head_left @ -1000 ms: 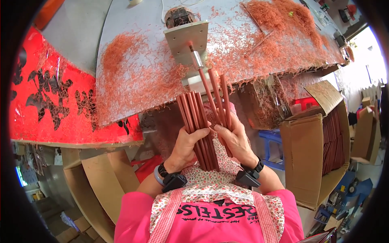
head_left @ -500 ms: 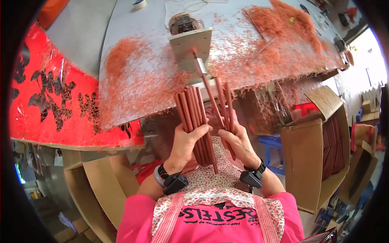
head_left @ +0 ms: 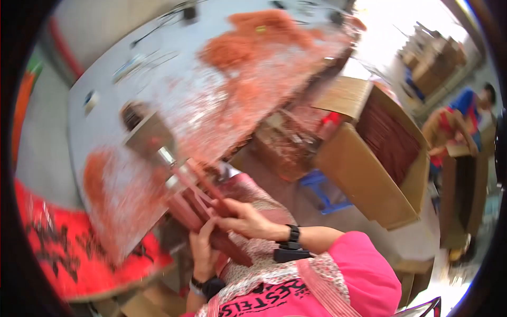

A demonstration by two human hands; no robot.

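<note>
A bundle of reddish-brown round rods (head_left: 231,249) lies across my lap, blurred by motion. My left hand (head_left: 203,247) is closed around the bundle from below. My right hand (head_left: 245,219) is closed at its upper side, gripping one or more of the same rods (head_left: 208,182). Both hands meet near the middle of the rods. Just beyond the rods' far ends is a small machine with a grey metal plate (head_left: 150,138) and a shiny metal sleeve (head_left: 166,156). One rod end appears close to the sleeve; the blur hides whether it touches.
Orange-red shavings (head_left: 259,34) are heaped and scattered over the pale table (head_left: 113,113). A cardboard box (head_left: 364,174) full of brown rods stands at my right, beside a blue stool (head_left: 323,193). Red printed sheeting (head_left: 58,248) lies at left. Another person (head_left: 459,124) is at far right.
My view has swung to the right, so the machine and my hands now appear further left. My hands have come closer together, both still on rods.
</note>
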